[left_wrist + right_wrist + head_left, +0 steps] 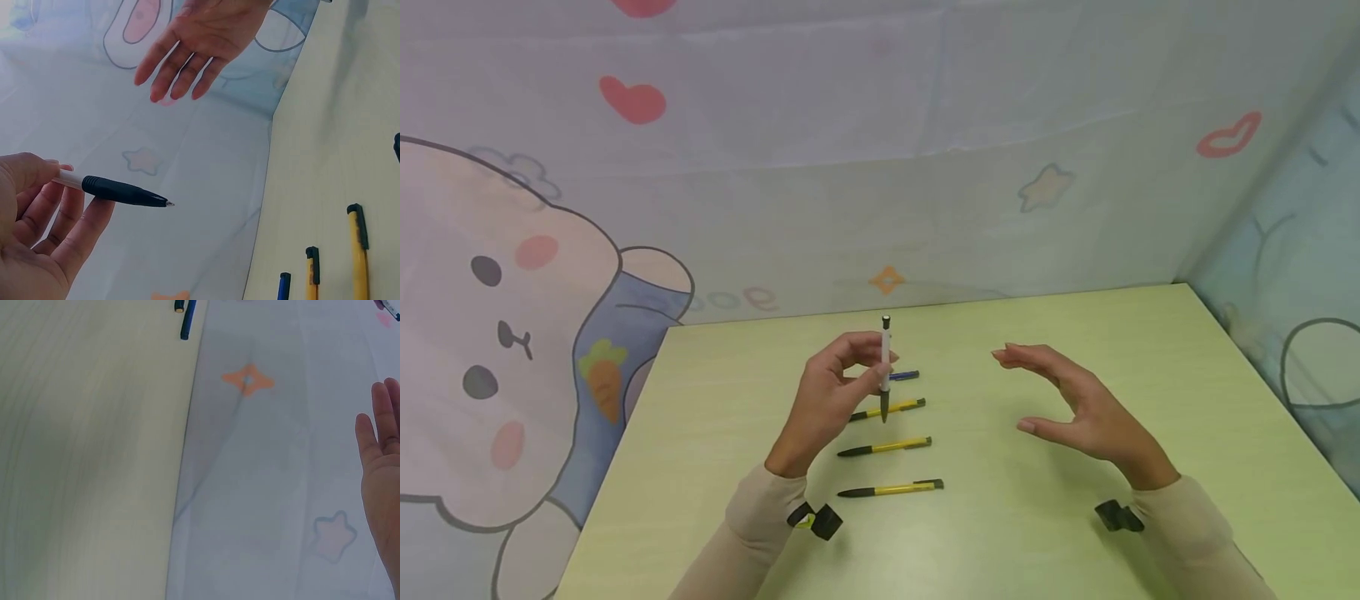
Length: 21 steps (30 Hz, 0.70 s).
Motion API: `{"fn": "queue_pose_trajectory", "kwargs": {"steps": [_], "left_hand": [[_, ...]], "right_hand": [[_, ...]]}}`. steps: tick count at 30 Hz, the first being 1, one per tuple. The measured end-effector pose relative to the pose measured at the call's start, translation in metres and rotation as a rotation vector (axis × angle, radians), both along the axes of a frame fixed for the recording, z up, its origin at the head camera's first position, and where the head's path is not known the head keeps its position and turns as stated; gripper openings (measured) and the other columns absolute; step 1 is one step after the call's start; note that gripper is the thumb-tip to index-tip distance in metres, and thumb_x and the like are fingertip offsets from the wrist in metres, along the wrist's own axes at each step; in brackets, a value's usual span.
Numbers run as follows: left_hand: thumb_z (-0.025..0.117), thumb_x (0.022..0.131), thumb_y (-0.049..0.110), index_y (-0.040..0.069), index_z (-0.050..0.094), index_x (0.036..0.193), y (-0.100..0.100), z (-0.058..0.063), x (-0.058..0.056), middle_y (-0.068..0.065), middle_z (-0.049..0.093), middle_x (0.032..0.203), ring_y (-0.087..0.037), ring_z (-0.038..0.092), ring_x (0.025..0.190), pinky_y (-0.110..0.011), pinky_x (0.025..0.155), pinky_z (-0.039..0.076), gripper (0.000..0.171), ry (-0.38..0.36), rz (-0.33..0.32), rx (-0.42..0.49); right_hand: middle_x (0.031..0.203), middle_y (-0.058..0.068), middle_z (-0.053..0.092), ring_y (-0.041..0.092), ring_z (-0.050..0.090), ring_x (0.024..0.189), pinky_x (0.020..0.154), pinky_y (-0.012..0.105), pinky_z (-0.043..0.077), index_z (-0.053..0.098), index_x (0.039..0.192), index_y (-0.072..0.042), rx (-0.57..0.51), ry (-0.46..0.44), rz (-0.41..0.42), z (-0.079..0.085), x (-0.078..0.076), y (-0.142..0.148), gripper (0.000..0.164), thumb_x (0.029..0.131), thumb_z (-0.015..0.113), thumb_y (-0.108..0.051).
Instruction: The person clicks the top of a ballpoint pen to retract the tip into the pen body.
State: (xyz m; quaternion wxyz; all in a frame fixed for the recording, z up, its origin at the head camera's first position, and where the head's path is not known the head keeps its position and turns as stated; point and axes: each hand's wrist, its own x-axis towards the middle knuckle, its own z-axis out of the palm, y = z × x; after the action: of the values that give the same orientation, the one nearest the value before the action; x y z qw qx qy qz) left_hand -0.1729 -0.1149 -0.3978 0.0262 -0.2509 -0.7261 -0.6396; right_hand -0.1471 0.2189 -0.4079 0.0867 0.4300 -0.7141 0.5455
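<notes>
My left hand (833, 392) pinches a white ballpoint pen (885, 350) between thumb and fingers, held upright above the table with its dark tip down. In the left wrist view the pen's black grip (125, 190) and metal point show clearly. To the right, my right hand (1093, 412) hovers over the table with fingers extended and thumb spread apart, holding nothing; its palm and straight fingers also show in the left wrist view. Beneath and behind the left hand lie a blue pen (904, 376) and yellow pens (901, 445) with dark tips, one partly covered by the hand.
The pale green table (1000, 533) reaches back to a light cloth backdrop (820, 208) printed with hearts, stars and a large cartoon animal. The lowest yellow pen (891, 489) lies nearest the front of the row. Each wrist wears a small black device (827, 522).
</notes>
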Motion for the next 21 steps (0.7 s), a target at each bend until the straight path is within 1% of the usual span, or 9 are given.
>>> {"fn": "queue_pose_trajectory", "kwargs": {"steps": [5,9,13,16,21], "left_hand": [[0.068,0.098,0.009,0.011,0.064,0.125,0.002,0.0,0.006,-0.016,0.069,0.11,-0.023,0.067,0.099,-0.038,0.076,0.063,0.028,-0.02,-0.012,0.005],[0.068,0.098,0.008,0.011,0.064,0.125,0.003,-0.001,0.01,-0.015,0.069,0.109,-0.022,0.067,0.097,-0.038,0.075,0.063,0.028,-0.028,-0.026,0.006],[0.069,0.097,0.006,0.009,0.064,0.124,0.006,-0.002,0.014,-0.013,0.069,0.107,-0.024,0.067,0.097,-0.04,0.074,0.063,0.028,-0.049,-0.043,0.038],[0.07,0.096,0.005,0.007,0.064,0.123,0.008,-0.001,0.018,-0.013,0.069,0.108,-0.026,0.067,0.098,-0.043,0.074,0.063,0.028,-0.078,-0.06,0.075],[0.069,0.097,0.007,0.01,0.064,0.124,0.011,-0.001,0.023,-0.012,0.068,0.108,-0.026,0.067,0.098,-0.045,0.075,0.063,0.028,-0.1,-0.074,0.089]], "right_hand": [[0.143,0.023,0.052,0.03,0.051,0.132,0.117,0.029,0.035,0.037,0.147,0.014,-0.002,0.028,0.004,0.002,-0.003,-0.003,0.084,0.072,0.074,0.024],[0.141,0.028,0.052,0.029,0.052,0.131,0.117,0.028,0.035,0.037,0.147,0.014,-0.001,0.059,0.008,0.003,-0.005,-0.006,0.086,0.07,0.075,0.023],[0.14,0.029,0.052,0.029,0.052,0.131,0.117,0.029,0.036,0.036,0.148,0.014,0.012,0.078,0.003,0.004,-0.006,-0.01,0.088,0.07,0.077,0.022],[0.14,0.03,0.052,0.027,0.052,0.132,0.116,0.029,0.036,0.035,0.149,0.014,0.022,0.082,-0.007,0.006,-0.006,-0.013,0.091,0.069,0.078,0.021],[0.139,0.03,0.052,0.028,0.053,0.13,0.116,0.028,0.037,0.035,0.149,0.012,0.035,0.092,-0.024,0.01,-0.005,-0.018,0.093,0.068,0.08,0.02]]}}
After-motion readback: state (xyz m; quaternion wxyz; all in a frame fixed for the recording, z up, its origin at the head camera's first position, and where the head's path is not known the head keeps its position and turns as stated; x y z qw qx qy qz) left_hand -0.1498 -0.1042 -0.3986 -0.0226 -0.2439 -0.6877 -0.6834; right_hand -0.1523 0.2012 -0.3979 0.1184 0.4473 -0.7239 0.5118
